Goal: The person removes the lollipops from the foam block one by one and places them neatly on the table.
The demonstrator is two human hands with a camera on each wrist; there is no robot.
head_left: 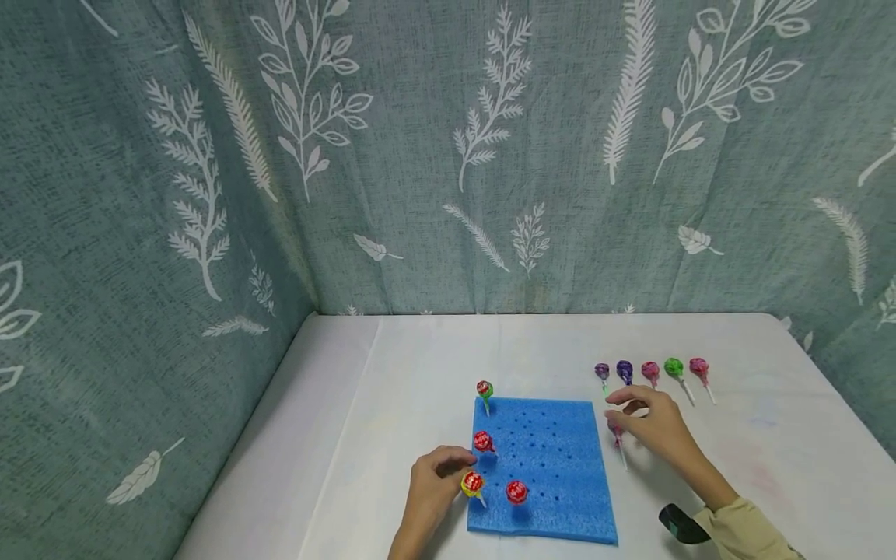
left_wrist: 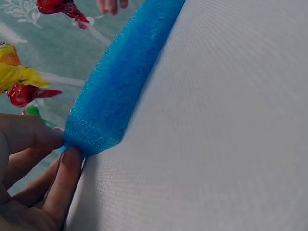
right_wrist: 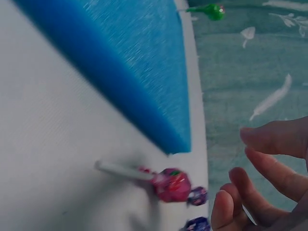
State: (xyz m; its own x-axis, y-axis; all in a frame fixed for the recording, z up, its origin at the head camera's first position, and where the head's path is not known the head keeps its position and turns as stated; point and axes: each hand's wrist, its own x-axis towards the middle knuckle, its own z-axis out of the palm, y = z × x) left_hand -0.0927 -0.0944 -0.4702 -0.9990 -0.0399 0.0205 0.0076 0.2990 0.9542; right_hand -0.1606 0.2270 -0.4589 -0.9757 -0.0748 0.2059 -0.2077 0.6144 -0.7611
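A blue foam block (head_left: 567, 467) with rows of small holes lies on the table. Several lollipops stand in it by their sticks: a red-and-green one (head_left: 484, 388), red ones (head_left: 483, 441) and a yellow-and-red one (head_left: 472, 482). My left hand (head_left: 435, 486) is at the block's left edge beside the yellow lollipop; in the left wrist view its bent fingertips (left_wrist: 71, 156) grip the foam edge. To the right of the block, my right hand (head_left: 654, 424) hovers with fingers apart and nothing between them. Just below its fingers lies a pink lollipop (right_wrist: 172, 185).
Behind my right hand, a row of wrapped lollipops includes a purple one (head_left: 602, 371), a dark purple one (head_left: 624, 371), a green one (head_left: 674, 367) and a red one (head_left: 699, 368). A leaf-patterned curtain (head_left: 420, 155) hangs behind the white table (head_left: 392, 365).
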